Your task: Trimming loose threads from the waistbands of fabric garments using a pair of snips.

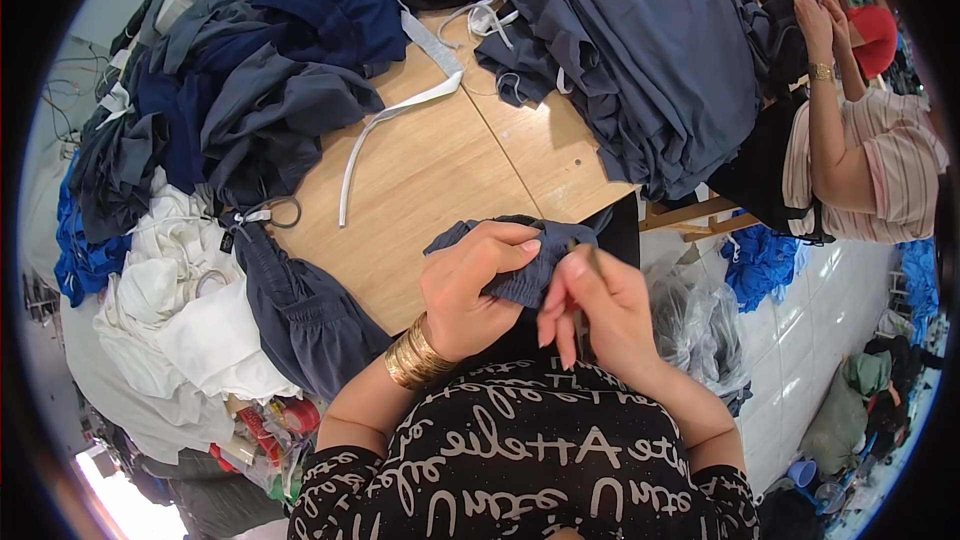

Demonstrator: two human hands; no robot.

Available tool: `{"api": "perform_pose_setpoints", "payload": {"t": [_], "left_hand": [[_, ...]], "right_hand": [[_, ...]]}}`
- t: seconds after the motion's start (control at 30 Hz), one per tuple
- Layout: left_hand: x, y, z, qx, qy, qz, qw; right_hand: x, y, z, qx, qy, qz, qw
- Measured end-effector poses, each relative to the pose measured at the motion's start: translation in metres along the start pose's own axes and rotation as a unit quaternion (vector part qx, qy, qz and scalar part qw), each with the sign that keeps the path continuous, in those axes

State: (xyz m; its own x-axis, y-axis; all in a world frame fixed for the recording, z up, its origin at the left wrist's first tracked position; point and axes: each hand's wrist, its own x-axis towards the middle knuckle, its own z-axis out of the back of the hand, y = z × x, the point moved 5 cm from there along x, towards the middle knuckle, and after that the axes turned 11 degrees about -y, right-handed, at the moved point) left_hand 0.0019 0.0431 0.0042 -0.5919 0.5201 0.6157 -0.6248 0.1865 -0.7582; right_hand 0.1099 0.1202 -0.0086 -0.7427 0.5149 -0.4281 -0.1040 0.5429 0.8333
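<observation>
Close to my body at the table's near edge, I hold a dark grey-blue garment (pixel 525 283) with a gathered, elastic-looking band. My left hand (pixel 472 285), gold bracelets at its wrist, grips the bunched cloth, the thumb lying along its top. Beside the band's right end, my right hand (pixel 597 300) is closed in a pinch, its lower fingers curled. A small dark, brownish thing shows at its fingertips, too small to name. Most of the garment is hidden behind my hands.
Piles of dark grey and navy garments (pixel 290 70) lie at the left and a big grey stack (pixel 640 60) at the right of the wooden table (pixel 420 175). A white strip (pixel 400 105) lies between. White cloth (pixel 190 290) is heaped left. A co-worker (pixel 850 150) stands at right.
</observation>
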Motion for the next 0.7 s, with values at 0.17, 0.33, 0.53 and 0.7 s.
{"api": "perform_pose_setpoints", "payload": {"t": [0.17, 0.33, 0.53, 0.7], "left_hand": [[-0.002, 0.001, 0.001, 0.001, 0.008, 0.010, 1.000], [-0.002, 0.002, -0.002, -0.006, 0.013, 0.026, 1.000], [-0.003, 0.004, -0.005, -0.007, 0.027, 0.035, 0.999], [-0.003, 0.006, 0.002, 0.009, 0.001, 0.061, 0.998]], "right_hand": [[0.003, 0.017, 0.017, -0.036, -0.089, 0.120, 0.988], [0.000, 0.040, 0.007, -0.295, -0.108, 0.315, 0.895], [0.000, 0.041, 0.004, -0.356, -0.112, 0.498, 0.783], [0.016, 0.036, 0.037, -0.419, -0.230, 0.473, 0.740]]}}
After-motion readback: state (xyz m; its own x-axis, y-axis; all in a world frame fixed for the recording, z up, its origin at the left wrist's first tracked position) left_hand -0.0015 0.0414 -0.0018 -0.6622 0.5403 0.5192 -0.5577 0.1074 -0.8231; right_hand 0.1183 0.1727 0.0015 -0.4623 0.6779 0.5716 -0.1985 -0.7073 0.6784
